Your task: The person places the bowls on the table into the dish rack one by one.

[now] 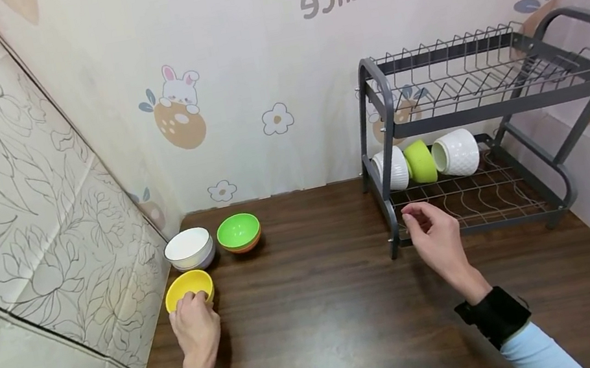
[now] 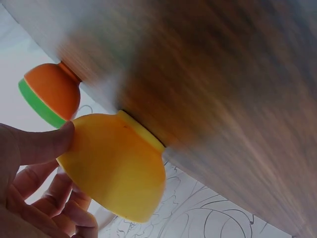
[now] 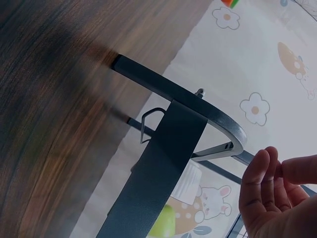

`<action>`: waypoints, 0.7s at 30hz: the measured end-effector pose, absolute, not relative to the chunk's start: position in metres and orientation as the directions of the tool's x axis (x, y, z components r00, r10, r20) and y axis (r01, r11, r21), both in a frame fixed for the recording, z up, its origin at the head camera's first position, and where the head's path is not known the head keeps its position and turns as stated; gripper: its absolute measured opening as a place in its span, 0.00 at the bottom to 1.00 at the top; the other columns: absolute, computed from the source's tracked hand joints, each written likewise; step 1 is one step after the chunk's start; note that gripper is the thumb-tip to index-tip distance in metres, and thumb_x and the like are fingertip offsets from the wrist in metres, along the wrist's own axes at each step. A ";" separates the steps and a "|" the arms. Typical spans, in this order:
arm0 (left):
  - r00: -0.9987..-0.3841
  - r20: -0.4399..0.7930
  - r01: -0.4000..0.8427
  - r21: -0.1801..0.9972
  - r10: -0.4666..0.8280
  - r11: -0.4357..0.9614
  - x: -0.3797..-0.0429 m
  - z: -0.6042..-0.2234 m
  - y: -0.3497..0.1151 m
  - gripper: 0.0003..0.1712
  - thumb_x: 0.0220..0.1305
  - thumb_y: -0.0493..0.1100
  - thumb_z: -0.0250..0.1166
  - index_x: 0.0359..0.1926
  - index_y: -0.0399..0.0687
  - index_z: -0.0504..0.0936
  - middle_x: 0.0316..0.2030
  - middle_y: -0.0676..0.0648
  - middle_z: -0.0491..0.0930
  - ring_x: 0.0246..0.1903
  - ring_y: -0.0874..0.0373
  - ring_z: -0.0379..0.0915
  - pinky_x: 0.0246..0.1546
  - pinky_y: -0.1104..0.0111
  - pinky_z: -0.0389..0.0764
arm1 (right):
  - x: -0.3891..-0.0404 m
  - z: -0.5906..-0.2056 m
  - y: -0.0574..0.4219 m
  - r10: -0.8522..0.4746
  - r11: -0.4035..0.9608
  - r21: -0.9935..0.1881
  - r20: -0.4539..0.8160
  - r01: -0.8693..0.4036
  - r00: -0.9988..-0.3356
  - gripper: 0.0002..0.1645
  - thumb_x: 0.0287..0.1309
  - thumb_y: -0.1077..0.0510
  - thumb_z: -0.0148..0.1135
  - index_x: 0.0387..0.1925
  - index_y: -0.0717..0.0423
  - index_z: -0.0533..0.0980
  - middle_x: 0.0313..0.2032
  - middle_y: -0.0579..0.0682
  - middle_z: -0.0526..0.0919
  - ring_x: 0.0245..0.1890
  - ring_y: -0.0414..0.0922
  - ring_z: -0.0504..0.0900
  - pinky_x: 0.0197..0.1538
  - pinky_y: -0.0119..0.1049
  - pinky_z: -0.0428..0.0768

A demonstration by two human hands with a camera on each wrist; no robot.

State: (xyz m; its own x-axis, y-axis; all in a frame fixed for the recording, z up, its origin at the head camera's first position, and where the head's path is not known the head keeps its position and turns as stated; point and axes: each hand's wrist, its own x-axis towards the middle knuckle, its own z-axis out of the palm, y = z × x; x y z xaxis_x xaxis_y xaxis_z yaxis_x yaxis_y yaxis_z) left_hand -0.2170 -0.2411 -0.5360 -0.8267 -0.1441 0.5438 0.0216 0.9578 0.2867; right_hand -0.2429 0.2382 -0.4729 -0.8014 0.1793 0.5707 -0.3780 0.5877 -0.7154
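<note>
My left hand (image 1: 196, 327) pinches the near rim of a yellow bowl (image 1: 187, 284) at the left of the table. In the left wrist view the thumb lies on the outside of the yellow bowl (image 2: 116, 166), with the other fingers at its rim and inside. Behind it stand stacked white bowls (image 1: 189, 248) and a green bowl (image 1: 238, 230) resting in an orange one. My right hand (image 1: 438, 239), fingers loosely bent and holding nothing, hovers before the lower front corner of a dark dish rack (image 1: 461, 115). The right wrist view shows its thumb close to the fingertips.
On the rack's lower tier, a white ribbed cup (image 1: 396, 169), a lime-green cup (image 1: 420, 162) and a white textured cup (image 1: 457, 153) lie on their sides in a row. The upper tier (image 1: 461, 82) is bare wire. Patterned walls border the brown table (image 1: 320, 324).
</note>
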 end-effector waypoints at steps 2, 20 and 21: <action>-0.825 0.547 0.021 0.283 -0.144 0.959 -0.217 -0.535 -0.242 0.09 0.51 0.26 0.75 0.35 0.34 0.87 0.31 0.38 0.80 0.34 0.35 0.76 0.34 0.46 0.70 | -0.243 -0.473 0.238 0.180 0.586 -0.715 0.574 -0.382 -0.798 0.05 0.71 0.66 0.64 0.45 0.60 0.84 0.31 0.51 0.85 0.27 0.40 0.78 0.31 0.24 0.72; -0.810 0.572 0.041 0.273 -0.128 0.961 -0.215 -0.526 -0.241 0.11 0.47 0.25 0.77 0.35 0.34 0.89 0.32 0.39 0.81 0.34 0.37 0.74 0.34 0.49 0.72 | -0.241 -0.474 0.235 0.176 0.581 -0.710 0.587 -0.398 -0.790 0.05 0.70 0.67 0.65 0.44 0.60 0.84 0.32 0.49 0.85 0.27 0.39 0.79 0.31 0.23 0.73; -0.807 0.577 0.047 0.272 -0.124 0.961 -0.214 -0.525 -0.240 0.11 0.47 0.25 0.77 0.35 0.34 0.89 0.32 0.39 0.81 0.34 0.37 0.74 0.33 0.49 0.71 | -0.241 -0.474 0.235 0.177 0.581 -0.710 0.588 -0.398 -0.789 0.05 0.70 0.67 0.65 0.44 0.60 0.84 0.32 0.49 0.85 0.27 0.39 0.79 0.31 0.23 0.73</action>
State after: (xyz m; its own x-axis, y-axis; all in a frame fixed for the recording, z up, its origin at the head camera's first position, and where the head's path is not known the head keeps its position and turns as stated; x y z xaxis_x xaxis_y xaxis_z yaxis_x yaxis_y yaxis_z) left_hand -0.2144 -0.2405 -0.5252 -0.8070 -0.1240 0.5774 0.0472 0.9610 0.2724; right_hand -0.2413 0.2350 -0.4738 -0.7895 0.1766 0.5878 -0.3983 0.5812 -0.7096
